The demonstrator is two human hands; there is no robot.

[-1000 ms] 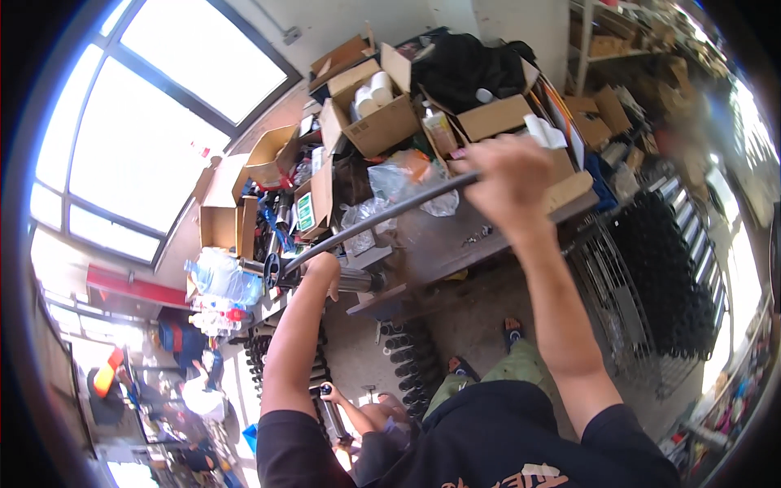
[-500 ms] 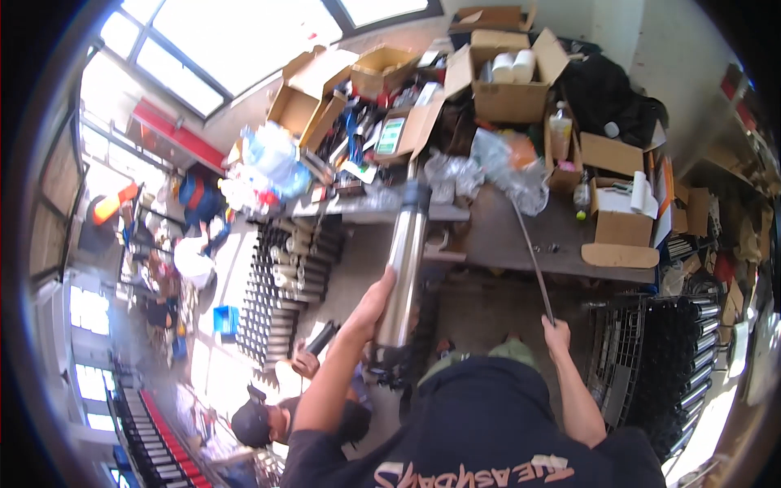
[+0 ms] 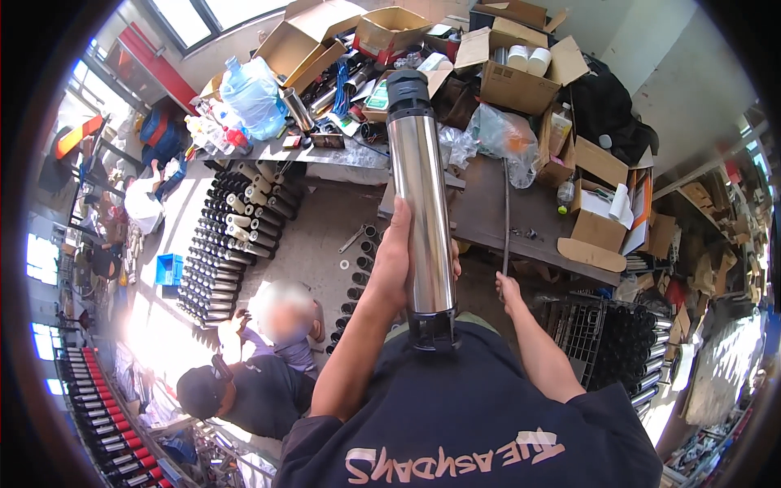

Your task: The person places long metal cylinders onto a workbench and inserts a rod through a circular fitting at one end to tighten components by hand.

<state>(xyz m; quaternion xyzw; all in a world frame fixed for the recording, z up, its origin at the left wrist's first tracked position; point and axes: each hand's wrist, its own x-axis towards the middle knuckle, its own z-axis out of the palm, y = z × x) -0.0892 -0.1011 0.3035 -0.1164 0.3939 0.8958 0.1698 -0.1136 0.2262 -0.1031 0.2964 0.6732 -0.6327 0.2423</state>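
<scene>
My left hand point(image 3: 390, 256) is wrapped round a shiny stainless-steel cylinder point(image 3: 423, 211) with black end pieces. Its fingertips show on the cylinder's right side. The cylinder stands nearly upright in front of my chest, its lower black end close to my dark shirt. Off to the right, my right hand point(image 3: 508, 291) is closed round the lower end of a long thin metal rod point(image 3: 506, 224). The rod's far end reaches over the workbench point(image 3: 480, 220), beside a clear plastic bag point(image 3: 506, 140); whether it touches anything there I cannot tell.
Cardboard boxes point(image 3: 521, 85), a large clear water jug point(image 3: 252, 98) and loose parts crowd the bench. Rows of black and cream cylinders point(image 3: 232, 236) stand on the floor at left. A person in a dark cap point(image 3: 199, 392) crouches lower left. A wire cage point(image 3: 573, 333) stands right.
The steel cylinder has come closer and stands more upright, its lower end nearer my chest. The rod is now nearly vertical instead of slanting. The view has shifted.
</scene>
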